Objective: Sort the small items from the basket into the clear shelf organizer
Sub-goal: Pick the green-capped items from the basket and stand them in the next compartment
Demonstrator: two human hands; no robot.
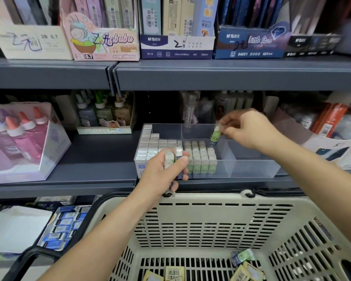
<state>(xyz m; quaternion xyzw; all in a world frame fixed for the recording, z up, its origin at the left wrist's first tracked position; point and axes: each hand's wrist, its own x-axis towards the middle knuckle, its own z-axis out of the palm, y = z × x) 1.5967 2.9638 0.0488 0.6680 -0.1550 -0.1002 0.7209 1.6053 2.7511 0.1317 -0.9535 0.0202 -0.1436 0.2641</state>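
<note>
- Basket (211, 198): beige plastic with slotted walls; the frame cuts off its near edge. On its floor lie small items (174, 273), flat barcoded packets and one green-and-white piece, partly cropped.
- Left hand (162, 173): fingers curl round a bundle of white-capped pieces (171, 159), held just in front of the organizer; the palm hides their lower ends.
- Clear shelf organizer (251, 169): transparent rectangular tray with dividers, standing on a grey metal shelf (89, 155). Its left compartments hold upright rows of white blocks (150, 147) and green-labelled sticks (201, 159).
- Right hand (249, 128): thumb and fingertips pinch one green stick (215, 135), tilted, over the organizer's middle.
- Bottles (101, 112): behind, dim and blurred.
</note>
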